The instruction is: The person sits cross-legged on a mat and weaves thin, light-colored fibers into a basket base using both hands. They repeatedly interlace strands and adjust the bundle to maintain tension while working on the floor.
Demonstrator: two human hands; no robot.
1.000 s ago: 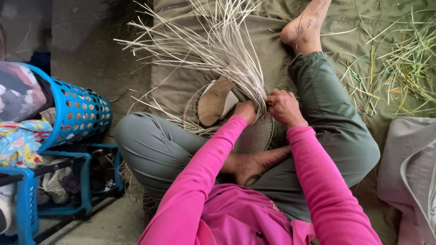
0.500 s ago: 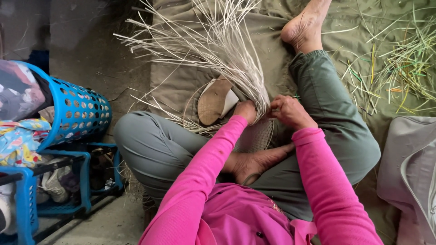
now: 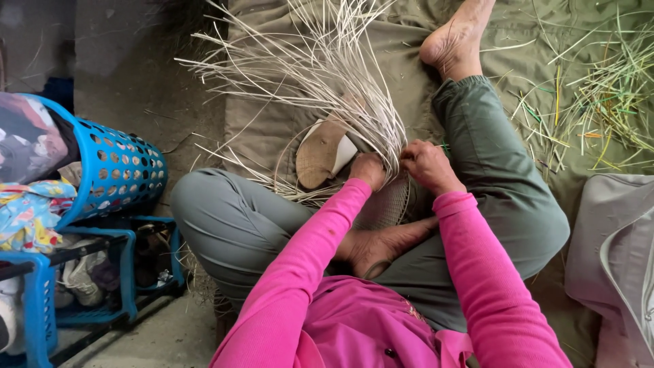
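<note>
Left hand (image 3: 368,169) and right hand (image 3: 428,163) both pinched on pale straw strands (image 3: 327,75) fanning from the woven piece (image 3: 385,204) in the lap; best keep tension even, strands flat.

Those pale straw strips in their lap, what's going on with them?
A person in a pink top sits cross-legged on an olive mat, weaving. The left hand and right hand both pinch the pale strips where they meet a partly woven round piece in the lap. The loose ends fan out away from the person. A blue plastic basket stands at the left, and cut green stalks lie scattered at the right.
</note>
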